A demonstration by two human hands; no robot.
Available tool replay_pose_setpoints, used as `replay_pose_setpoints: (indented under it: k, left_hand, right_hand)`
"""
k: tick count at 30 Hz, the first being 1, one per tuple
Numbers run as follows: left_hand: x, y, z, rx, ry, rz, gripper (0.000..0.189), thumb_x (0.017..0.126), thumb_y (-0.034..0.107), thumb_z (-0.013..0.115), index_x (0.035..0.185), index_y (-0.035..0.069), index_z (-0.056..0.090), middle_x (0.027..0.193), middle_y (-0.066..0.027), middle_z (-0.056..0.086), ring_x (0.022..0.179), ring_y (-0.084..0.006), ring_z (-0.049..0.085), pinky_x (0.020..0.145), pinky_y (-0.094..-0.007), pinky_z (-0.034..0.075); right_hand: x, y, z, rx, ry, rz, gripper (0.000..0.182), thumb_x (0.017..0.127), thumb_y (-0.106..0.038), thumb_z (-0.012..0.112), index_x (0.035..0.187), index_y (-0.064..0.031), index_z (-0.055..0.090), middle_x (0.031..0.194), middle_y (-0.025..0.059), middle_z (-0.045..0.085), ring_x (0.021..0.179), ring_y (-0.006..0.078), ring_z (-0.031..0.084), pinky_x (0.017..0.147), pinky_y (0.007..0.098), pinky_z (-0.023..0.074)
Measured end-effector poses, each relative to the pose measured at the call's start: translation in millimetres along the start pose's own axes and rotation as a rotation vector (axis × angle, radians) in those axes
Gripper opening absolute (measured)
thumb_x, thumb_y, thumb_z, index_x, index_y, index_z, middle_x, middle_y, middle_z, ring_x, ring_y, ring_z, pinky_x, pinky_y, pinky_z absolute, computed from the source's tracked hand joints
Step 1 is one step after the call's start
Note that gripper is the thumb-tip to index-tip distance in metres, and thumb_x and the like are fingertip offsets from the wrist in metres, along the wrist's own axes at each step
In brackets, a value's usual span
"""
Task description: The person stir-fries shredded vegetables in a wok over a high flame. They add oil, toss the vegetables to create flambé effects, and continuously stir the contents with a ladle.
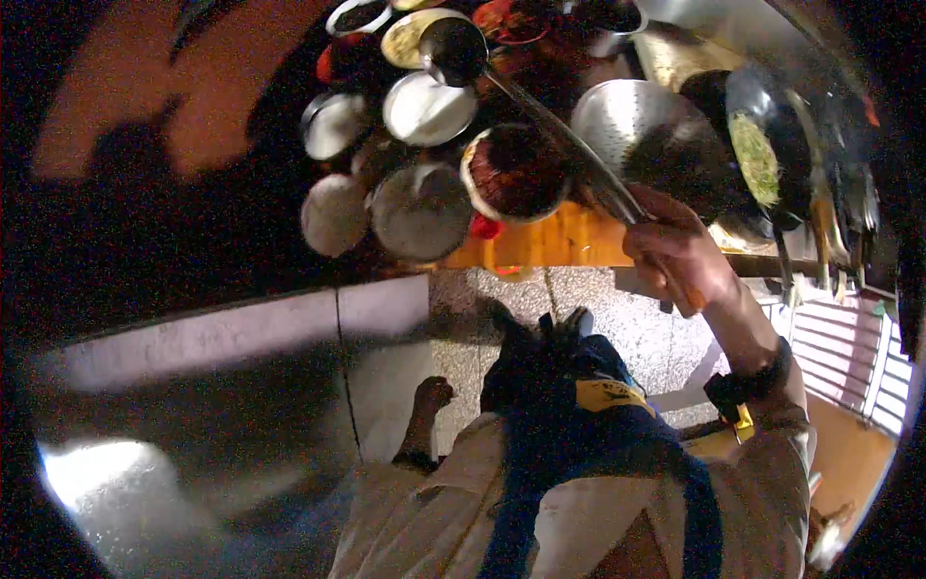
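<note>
My right hand (673, 253) grips the handle of a metal ladle (532, 108), whose wooden end shows below my fingers. The ladle's round bowl (454, 52) hangs over the far containers, its inside dark. Beneath the handle stands a round container of dark red-brown sauce (514, 174). Just beyond it lies a container of white powder or granules (428, 108). My left hand (435, 392) hangs low beside my body, fingers curled, with nothing visible in it; it is apart from the counter.
Several more containers, one with pale yellow bits (405, 40) and one with red contents (512, 20), crowd the counter. A perforated metal strainer (629, 119) sits right of the ladle. Farther right, another ladle holds shredded green food (754, 159). A pale ledge (239, 329) runs left.
</note>
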State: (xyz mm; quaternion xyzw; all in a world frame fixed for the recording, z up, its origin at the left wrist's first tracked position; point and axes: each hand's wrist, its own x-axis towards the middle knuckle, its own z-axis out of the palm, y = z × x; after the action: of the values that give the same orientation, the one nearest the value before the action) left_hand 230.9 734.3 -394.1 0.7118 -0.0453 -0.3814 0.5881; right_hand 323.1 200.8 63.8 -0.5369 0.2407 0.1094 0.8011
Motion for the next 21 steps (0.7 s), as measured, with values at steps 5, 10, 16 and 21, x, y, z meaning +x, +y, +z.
replay_pose_setpoints:
  k: [5, 10, 16, 21]
  left_hand:
    - [9.8, 89.8, 47.2, 0.654, -0.111, 0.303, 0.027, 0.086, 0.016, 0.058, 0.107, -0.001, 0.057, 0.086, -0.0161, 0.065, 0.064, -0.0257, 0.062, 0.052, -0.0337, 0.050]
    - [3.0, 79.6, 123.1, 0.312, 0.001, -0.268, 0.027, 0.085, 0.015, 0.060, 0.107, -0.001, 0.057, 0.085, -0.0155, 0.065, 0.065, -0.0243, 0.063, 0.053, -0.0332, 0.051]
    - [5.1, 73.8, 264.0, 0.313, 0.023, -0.330, 0.028, 0.084, 0.014, 0.063, 0.106, -0.001, 0.058, 0.085, -0.0147, 0.065, 0.067, -0.0227, 0.064, 0.055, -0.0326, 0.052]
    - [-28.4, 90.1, 346.0, 0.320, 0.093, -0.385, 0.029, 0.083, 0.013, 0.065, 0.106, -0.002, 0.058, 0.085, -0.0140, 0.065, 0.068, -0.0213, 0.064, 0.056, -0.0321, 0.054]
  right_hand:
    - [-119.8, -12.6, -85.6, 0.332, 0.262, -0.156, 0.052, 0.082, -0.006, 0.052, 0.133, -0.0064, 0.040, 0.066, 0.0067, 0.051, 0.037, 0.0091, 0.043, 0.030, 0.0197, 0.0322]
    - [-206.7, -10.2, -191.3, -0.053, 0.597, -0.207, 0.055, 0.084, -0.007, 0.053, 0.136, -0.0033, 0.038, 0.062, 0.0027, 0.049, 0.038, 0.0091, 0.041, 0.033, 0.0224, 0.0330]
    - [-261.6, 3.4, -398.9, -0.887, 0.574, 0.106, 0.056, 0.082, -0.009, 0.055, 0.136, -0.0130, 0.043, 0.061, -0.0020, 0.048, 0.047, 0.0088, 0.048, 0.043, 0.0256, 0.0403]
    - [-198.5, 35.7, -513.8, -0.867, 0.671, -0.329, 0.054, 0.085, -0.009, 0.053, 0.137, -0.0077, 0.041, 0.067, 0.0000, 0.051, 0.054, 0.0081, 0.045, 0.049, 0.0249, 0.0402]
